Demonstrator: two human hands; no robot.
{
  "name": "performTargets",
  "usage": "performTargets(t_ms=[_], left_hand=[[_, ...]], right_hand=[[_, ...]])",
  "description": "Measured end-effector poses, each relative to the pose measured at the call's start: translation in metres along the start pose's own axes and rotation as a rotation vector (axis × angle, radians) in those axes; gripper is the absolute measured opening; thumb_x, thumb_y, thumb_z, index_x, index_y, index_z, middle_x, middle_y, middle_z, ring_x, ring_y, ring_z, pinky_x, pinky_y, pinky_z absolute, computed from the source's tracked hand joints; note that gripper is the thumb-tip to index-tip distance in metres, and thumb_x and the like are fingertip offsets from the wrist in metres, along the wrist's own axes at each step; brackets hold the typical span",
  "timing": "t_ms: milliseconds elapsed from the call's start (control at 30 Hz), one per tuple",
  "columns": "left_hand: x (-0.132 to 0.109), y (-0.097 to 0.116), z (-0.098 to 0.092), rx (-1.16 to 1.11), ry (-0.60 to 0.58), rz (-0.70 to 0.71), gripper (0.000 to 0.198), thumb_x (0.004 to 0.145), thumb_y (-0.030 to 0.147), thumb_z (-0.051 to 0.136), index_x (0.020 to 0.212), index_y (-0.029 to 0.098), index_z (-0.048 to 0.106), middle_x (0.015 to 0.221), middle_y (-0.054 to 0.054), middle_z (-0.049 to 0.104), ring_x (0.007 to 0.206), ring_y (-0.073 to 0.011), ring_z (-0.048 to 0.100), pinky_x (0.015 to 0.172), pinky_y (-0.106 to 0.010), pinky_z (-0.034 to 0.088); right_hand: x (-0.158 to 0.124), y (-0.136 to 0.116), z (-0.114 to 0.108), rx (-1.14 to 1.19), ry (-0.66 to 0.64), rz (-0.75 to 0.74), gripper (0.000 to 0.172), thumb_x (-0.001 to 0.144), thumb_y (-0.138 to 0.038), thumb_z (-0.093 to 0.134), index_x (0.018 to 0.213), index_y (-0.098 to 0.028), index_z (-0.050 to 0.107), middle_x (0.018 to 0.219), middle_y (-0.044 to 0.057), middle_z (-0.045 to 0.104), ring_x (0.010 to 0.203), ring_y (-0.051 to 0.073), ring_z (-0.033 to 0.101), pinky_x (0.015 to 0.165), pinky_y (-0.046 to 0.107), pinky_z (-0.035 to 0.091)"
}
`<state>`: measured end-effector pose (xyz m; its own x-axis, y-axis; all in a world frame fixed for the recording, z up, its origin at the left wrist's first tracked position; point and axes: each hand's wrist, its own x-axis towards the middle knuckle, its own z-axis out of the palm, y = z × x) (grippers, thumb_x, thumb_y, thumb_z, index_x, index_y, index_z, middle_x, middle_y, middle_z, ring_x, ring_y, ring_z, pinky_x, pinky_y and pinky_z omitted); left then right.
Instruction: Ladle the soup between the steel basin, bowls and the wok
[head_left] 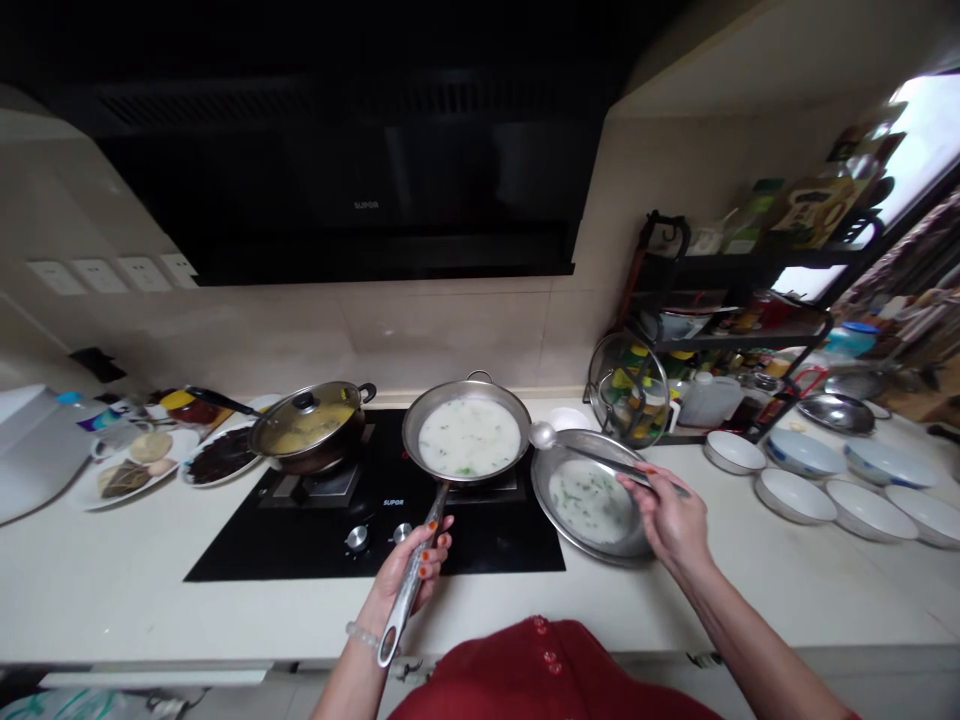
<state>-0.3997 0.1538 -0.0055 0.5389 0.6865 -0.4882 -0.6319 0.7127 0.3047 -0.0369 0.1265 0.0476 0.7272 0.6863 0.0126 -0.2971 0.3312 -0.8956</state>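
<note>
My left hand [414, 565] is closed around the long metal handle of a wok [517, 415] over the right burner. White soup with green bits [469, 435] fills much of that wok. In my right hand [670, 515] is the dark handle of a ladle [543, 435], its bowl between the wok and a wide metal basin [541, 500]. A similar whitish soup with chopped greens [589, 495] lies in the basin, beneath the ladle's handle.
A glass-lidded pan [315, 425] with yellowish food covers the left burner of the black cooktop [300, 545]. Plates of food stand farther left. Several white bowls [795, 495] line the right counter, by a black rack [739, 345]. The range hood [360, 190] hangs above.
</note>
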Motion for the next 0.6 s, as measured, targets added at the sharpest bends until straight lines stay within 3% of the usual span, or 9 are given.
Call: performTargets(t_ms=[167, 233, 367, 467, 600], left_hand=[[-0.003, -0.001, 0.006, -0.030, 0.013, -0.001, 0.023, 0.091, 0.017, 0.044, 0.109, 0.007, 0.055, 0.071, 0.000, 0.049, 0.042, 0.0002, 0.037, 0.033, -0.007, 0.032], [-0.003, -0.002, 0.007, -0.041, 0.011, -0.001, 0.022, 0.091, 0.016, 0.045, 0.109, 0.007, 0.055, 0.071, 0.000, 0.048, 0.042, -0.0002, 0.037, 0.032, -0.008, 0.032], [-0.003, -0.002, 0.008, -0.060, 0.018, -0.005, 0.023, 0.092, 0.016, 0.042, 0.109, 0.007, 0.055, 0.071, 0.000, 0.048, 0.042, -0.0006, 0.038, 0.031, -0.008, 0.031], [-0.002, -0.002, 0.008, -0.059, 0.018, -0.008, 0.022, 0.090, 0.016, 0.045, 0.108, 0.007, 0.055, 0.071, -0.001, 0.049, 0.042, -0.0005, 0.038, 0.032, -0.008, 0.030], [-0.002, -0.002, 0.008, -0.043, 0.008, 0.007, 0.021, 0.088, 0.015, 0.049, 0.106, 0.006, 0.056, 0.071, -0.001, 0.049, 0.042, -0.0002, 0.039, 0.032, -0.008, 0.030]], right_hand=[[-0.009, 0.018, 0.053, -0.305, -0.278, -0.064, 0.025, 0.070, -0.040, 0.068, 0.084, -0.018, 0.067, 0.071, 0.003, 0.069, 0.062, 0.019, 0.069, 0.069, 0.033, 0.056], [-0.007, 0.031, 0.067, -0.415, -0.385, -0.140, 0.026, 0.074, -0.041, 0.062, 0.087, -0.019, 0.067, 0.065, 0.002, 0.068, 0.066, 0.021, 0.069, 0.072, 0.034, 0.054], [0.000, 0.054, 0.083, -0.479, -0.514, -0.248, 0.025, 0.076, -0.042, 0.057, 0.085, -0.021, 0.066, 0.072, 0.003, 0.070, 0.068, 0.021, 0.069, 0.073, 0.035, 0.054], [0.003, 0.066, 0.089, -0.494, -0.511, -0.197, 0.024, 0.076, -0.041, 0.057, 0.086, -0.021, 0.066, 0.066, 0.002, 0.069, 0.068, 0.023, 0.069, 0.074, 0.037, 0.053], [0.006, 0.070, 0.091, -0.354, -0.334, -0.042, 0.021, 0.073, -0.038, 0.061, 0.080, -0.019, 0.063, 0.069, 0.004, 0.069, 0.063, 0.023, 0.070, 0.068, 0.035, 0.055]])
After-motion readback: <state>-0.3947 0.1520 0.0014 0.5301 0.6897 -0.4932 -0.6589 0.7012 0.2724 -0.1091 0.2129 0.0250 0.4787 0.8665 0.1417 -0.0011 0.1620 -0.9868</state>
